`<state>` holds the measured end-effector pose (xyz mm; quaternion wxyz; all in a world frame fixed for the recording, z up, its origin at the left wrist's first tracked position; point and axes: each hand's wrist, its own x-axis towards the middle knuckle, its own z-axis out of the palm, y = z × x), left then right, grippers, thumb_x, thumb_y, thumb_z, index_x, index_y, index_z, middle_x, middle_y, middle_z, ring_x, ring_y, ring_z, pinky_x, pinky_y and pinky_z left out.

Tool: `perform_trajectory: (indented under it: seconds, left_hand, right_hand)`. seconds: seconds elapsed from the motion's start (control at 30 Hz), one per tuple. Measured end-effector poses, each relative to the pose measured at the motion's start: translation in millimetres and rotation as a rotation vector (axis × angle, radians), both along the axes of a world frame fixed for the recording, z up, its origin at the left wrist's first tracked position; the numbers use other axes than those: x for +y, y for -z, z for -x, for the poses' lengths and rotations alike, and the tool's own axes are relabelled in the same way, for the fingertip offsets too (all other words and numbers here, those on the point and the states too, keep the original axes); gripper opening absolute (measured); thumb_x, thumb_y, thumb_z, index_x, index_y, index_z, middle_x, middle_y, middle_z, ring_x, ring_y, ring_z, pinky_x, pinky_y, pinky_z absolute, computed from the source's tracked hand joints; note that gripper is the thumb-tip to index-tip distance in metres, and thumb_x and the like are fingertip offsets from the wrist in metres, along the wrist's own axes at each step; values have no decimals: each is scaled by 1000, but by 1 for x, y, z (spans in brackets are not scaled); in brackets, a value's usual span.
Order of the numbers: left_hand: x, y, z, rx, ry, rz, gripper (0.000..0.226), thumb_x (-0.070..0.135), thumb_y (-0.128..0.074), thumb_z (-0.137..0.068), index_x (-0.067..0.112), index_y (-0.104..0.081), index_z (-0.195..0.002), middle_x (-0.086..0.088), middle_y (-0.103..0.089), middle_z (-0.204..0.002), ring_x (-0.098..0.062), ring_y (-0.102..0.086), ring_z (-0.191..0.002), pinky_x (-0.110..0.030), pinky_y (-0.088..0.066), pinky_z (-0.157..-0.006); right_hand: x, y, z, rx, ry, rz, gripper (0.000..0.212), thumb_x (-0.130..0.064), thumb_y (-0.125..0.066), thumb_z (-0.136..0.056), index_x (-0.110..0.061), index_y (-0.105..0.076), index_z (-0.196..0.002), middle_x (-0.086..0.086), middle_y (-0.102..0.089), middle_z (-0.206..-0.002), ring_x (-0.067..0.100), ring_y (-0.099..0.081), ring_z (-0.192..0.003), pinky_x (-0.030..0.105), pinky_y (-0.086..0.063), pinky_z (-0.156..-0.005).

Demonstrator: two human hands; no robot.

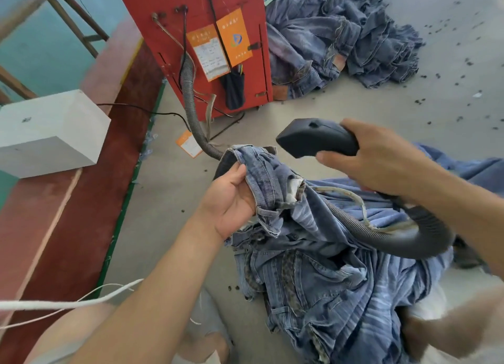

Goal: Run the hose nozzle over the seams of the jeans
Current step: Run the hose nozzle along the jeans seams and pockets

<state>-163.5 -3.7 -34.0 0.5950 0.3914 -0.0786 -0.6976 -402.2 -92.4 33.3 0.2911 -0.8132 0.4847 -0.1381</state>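
A pair of blue jeans [321,276] lies bunched on the floor in front of me, inside out at the top. My left hand [234,200] grips a lifted fold of the jeans near a seam edge. My right hand [381,159] holds the black hose nozzle [313,138], whose flat mouth points left, just above and right of the lifted fold, apart from it. The ribbed grey hose [381,232] loops from under my right wrist across the jeans and runs back to the red box.
A red machine box [169,22] with orange tags stands ahead, the hose [188,96] joined to it. A heap of more jeans [341,36] lies behind it. A white block [49,131] sits on a red bench at left. Dark lint dots the concrete floor [450,90].
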Motion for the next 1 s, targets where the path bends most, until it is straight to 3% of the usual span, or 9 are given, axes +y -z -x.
perform_trajectory:
  seconds: [0.13,0.3,0.4,0.47,0.53,0.7,0.8,0.9,1.0]
  left_hand:
    - [-1,-1,-2,-10,-27,1,37,15,-30,-113,8,-63,-127,-24,-60,-141,-35,-66,-119,-51,-47,-109]
    - [-4,2,4,-33,-7,2,40,14,-29,-113,4,-54,-142,-21,-60,-142,-34,-62,-127,-49,-45,-113]
    - [-4,1,2,-49,-5,-4,40,14,-30,-113,4,-54,-144,-23,-59,-144,-35,-57,-133,-52,-40,-117]
    - [-4,1,0,-24,-26,-11,37,14,-31,-112,3,-59,-135,-24,-62,-139,-36,-63,-127,-51,-46,-113]
    - [-4,1,-1,-15,-38,-14,38,14,-30,-113,2,-61,-131,-24,-67,-131,-36,-70,-114,-49,-55,-102]
    - [-4,4,-1,-45,-6,-30,41,15,-29,-113,1,-53,-143,-22,-71,-123,-34,-73,-106,-50,-59,-95]
    - [-3,4,-2,-42,-4,-30,39,15,-29,-113,4,-61,-132,-22,-71,-123,-34,-73,-107,-51,-56,-99]
    - [-4,4,-2,-58,-24,-38,38,14,-30,-112,4,-62,-129,-23,-68,-130,-34,-70,-114,-49,-53,-104]
    - [-5,4,-1,-53,-17,-51,40,14,-29,-112,1,-54,-140,-22,-65,-132,-35,-68,-115,-49,-52,-104]
  right_hand:
    - [20,-9,9,83,-204,-37,20,-59,-64,-82,-44,-54,-92,-25,-64,-77,0,-60,-63,21,-38,-48]
    - [18,6,-14,179,-105,18,21,-53,-64,-91,-34,-55,-94,-11,-60,-73,6,-56,-63,31,-38,-55]
    - [11,-1,-3,117,-72,13,21,-52,-65,-91,-34,-55,-91,-9,-62,-67,6,-58,-57,25,-38,-47]
    - [19,-5,3,106,-155,-74,20,-53,-67,-86,-37,-56,-86,-19,-65,-68,3,-60,-54,17,-40,-44]
    - [26,0,-1,163,-214,-100,19,-55,-68,-86,-41,-55,-87,-27,-64,-73,-4,-60,-60,20,-39,-46]
    - [10,7,-13,104,-29,-7,21,-50,-66,-93,-31,-56,-97,-7,-62,-70,6,-57,-57,30,-40,-54]
    - [9,-4,5,17,-81,-103,18,-49,-70,-88,-36,-57,-89,-14,-64,-62,6,-57,-46,21,-41,-43]
    - [20,-1,-1,126,-202,-128,18,-52,-70,-86,-42,-55,-86,-22,-65,-68,-1,-59,-52,14,-36,-43]
    - [19,11,-17,150,-132,-39,19,-52,-67,-91,-37,-55,-90,-12,-61,-69,3,-58,-57,25,-40,-53]
